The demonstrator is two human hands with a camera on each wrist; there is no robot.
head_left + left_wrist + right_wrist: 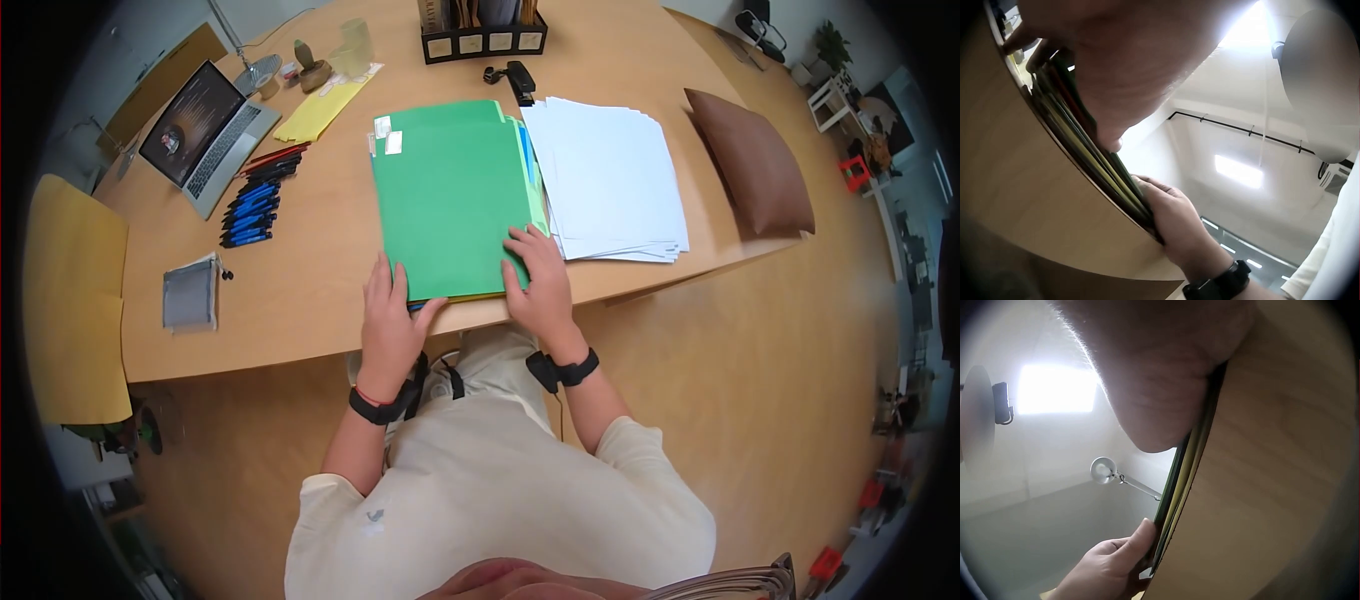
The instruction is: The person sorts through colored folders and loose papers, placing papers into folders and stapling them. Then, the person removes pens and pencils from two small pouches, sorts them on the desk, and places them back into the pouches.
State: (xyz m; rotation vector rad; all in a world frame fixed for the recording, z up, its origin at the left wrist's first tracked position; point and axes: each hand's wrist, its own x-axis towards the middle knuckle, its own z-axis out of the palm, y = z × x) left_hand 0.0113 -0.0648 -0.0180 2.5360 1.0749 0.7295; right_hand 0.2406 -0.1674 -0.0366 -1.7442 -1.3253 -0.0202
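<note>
A stack of folders with a green folder [450,200] on top lies on the desk in front of me. White labels [393,142] mark its upper left. My left hand [391,328] rests at the near left corner, fingers extended along the side and thumb at the near edge. At the near right corner, my right hand [543,290] lies with its fingers over the right edge and its thumb on the green cover. Green and yellow layers of the stack [1094,156] show edge-on in the left wrist view. A pile of white paper [605,180] lies right beside the folders.
A black stapler [520,82] sits behind the paper, below a black desk organizer [485,43]. Leftward are several pens [252,212], a laptop [215,135], a grey pouch [190,295] and a yellow paper pad [328,105]. A brown cushion [755,165] lies at the right edge.
</note>
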